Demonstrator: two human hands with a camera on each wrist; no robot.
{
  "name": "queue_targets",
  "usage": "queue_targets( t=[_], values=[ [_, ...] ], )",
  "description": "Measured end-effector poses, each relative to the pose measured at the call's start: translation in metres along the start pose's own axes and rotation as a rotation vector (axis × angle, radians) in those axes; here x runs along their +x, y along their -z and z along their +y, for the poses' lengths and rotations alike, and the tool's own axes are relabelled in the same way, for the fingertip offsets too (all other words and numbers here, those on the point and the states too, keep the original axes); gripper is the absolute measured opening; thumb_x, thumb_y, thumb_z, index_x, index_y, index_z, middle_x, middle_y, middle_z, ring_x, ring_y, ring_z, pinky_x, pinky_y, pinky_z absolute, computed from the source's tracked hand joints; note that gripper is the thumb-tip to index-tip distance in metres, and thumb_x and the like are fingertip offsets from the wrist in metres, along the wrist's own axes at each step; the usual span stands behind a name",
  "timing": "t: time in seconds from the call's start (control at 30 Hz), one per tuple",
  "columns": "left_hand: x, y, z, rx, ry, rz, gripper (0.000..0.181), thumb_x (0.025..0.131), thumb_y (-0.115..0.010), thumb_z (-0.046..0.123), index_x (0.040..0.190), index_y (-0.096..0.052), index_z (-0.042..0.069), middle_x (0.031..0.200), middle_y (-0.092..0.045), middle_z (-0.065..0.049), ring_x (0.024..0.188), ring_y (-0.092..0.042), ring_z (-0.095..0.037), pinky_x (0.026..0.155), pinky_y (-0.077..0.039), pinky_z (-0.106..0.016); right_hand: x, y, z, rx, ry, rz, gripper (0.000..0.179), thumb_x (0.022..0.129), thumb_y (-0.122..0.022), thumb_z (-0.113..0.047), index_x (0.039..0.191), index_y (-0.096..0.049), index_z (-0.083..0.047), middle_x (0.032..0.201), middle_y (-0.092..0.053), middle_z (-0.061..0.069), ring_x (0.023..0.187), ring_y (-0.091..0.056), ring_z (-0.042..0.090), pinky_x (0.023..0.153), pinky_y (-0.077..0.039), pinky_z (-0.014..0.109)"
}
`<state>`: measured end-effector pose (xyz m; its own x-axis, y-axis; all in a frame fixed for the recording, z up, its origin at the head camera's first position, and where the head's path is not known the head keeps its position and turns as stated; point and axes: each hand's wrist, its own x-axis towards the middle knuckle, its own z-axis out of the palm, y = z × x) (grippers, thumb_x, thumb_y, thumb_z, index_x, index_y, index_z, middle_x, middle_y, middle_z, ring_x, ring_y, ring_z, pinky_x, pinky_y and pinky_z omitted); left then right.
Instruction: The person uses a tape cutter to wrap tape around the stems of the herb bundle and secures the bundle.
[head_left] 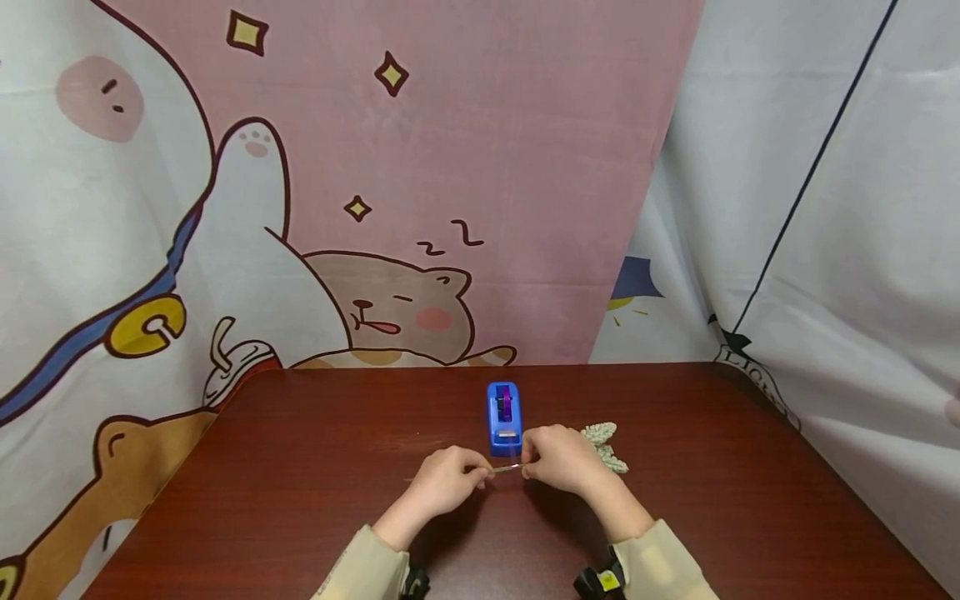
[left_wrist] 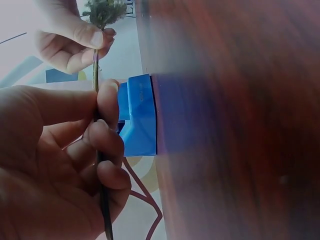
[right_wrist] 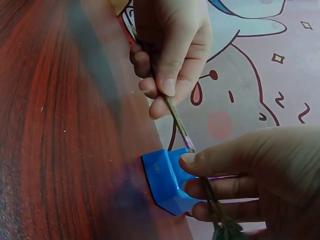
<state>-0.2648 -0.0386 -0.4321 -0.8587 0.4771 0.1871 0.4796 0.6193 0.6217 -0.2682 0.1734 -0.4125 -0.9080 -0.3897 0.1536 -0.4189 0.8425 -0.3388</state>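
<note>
A thin greenish stem [head_left: 506, 467] runs level between the two hands, over the table. My left hand [head_left: 442, 479] pinches it between thumb and fingers; in the left wrist view its lower end [left_wrist: 106, 215] passes along the curled fingers. My right hand [head_left: 562, 457] pinches the stem near its pale green leafy heads [head_left: 602, 437], which stick out past that hand. Shiny, purplish clear tape [right_wrist: 188, 143] lies on the stem beside the right thumb. Just beyond the hands stands a blue tape dispenser [head_left: 493, 417] with a purple roll [head_left: 506, 405] in it.
The dark red-brown wooden table [head_left: 300, 483] reaches back to a printed cartoon cloth [head_left: 510, 208]. White cloth [head_left: 840, 250] hangs along the right side. Each wrist carries a dark strapped camera, the right one [head_left: 600, 581] with a yellow label.
</note>
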Motion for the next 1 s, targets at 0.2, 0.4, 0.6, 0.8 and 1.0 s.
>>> queue_targets(
  t=[0.2, 0.4, 0.6, 0.8, 1.0],
  values=[
    [0.0005, 0.0010, 0.0006, 0.008, -0.015, 0.034, 0.011, 0.089, -0.068, 0.012, 0.083, -0.076, 0.015, 0.068, -0.064, 0.012, 0.065, -0.056, -0.002, 0.064, -0.045, -0.028, -0.0006, 0.0030, -0.0024, -0.007, 0.020, -0.013, 0.014, 0.078, -0.078, -0.019, 0.068, -0.069, -0.020, 0.062, -0.056, -0.016, 0.056, -0.047, 0.006, 0.054, -0.043, 0.029],
    [0.0004, 0.0014, 0.0008, 0.011, -0.003, 0.055, 0.010, 0.087, -0.069, 0.013, 0.083, -0.077, 0.017, 0.076, -0.068, 0.011, 0.071, -0.059, -0.005, 0.066, -0.046, -0.030, -0.0012, 0.0045, -0.0041, -0.017, 0.026, -0.028, 0.011, 0.081, -0.075, -0.020, 0.071, -0.074, -0.017, 0.065, -0.060, -0.014, 0.056, -0.048, 0.006, 0.055, -0.044, 0.029],
    [0.0025, 0.0000, -0.0003, 0.030, 0.020, 0.069, 0.010, 0.086, -0.070, 0.013, 0.083, -0.078, 0.018, 0.082, -0.070, 0.009, 0.076, -0.062, -0.009, 0.068, -0.048, -0.031, -0.0017, 0.0044, -0.0039, -0.025, 0.019, -0.022, 0.010, 0.082, -0.073, -0.017, 0.072, -0.074, -0.017, 0.070, -0.064, -0.010, 0.059, -0.051, 0.007, 0.059, -0.048, 0.033],
    [0.0055, 0.0002, 0.0023, 0.022, 0.049, 0.057, 0.009, 0.086, -0.071, 0.014, 0.083, -0.078, 0.018, 0.080, -0.070, 0.009, 0.073, -0.061, -0.010, 0.064, -0.047, -0.031, -0.0019, 0.0029, -0.0003, -0.024, 0.006, -0.005, 0.013, 0.081, -0.075, -0.019, 0.068, -0.072, -0.019, 0.066, -0.060, -0.012, 0.057, -0.047, 0.007, 0.056, -0.045, 0.031],
    [0.0073, 0.0015, -0.0002, 0.002, 0.076, 0.039, 0.006, 0.084, -0.073, 0.015, 0.081, -0.077, 0.018, 0.075, -0.068, 0.011, 0.064, -0.053, -0.006, 0.058, -0.042, -0.029, -0.0001, 0.0013, -0.0009, -0.035, 0.011, 0.004, 0.013, 0.079, -0.078, -0.020, 0.068, -0.072, -0.020, 0.067, -0.062, -0.013, 0.059, -0.049, 0.006, 0.057, -0.046, 0.032]
  ],
)
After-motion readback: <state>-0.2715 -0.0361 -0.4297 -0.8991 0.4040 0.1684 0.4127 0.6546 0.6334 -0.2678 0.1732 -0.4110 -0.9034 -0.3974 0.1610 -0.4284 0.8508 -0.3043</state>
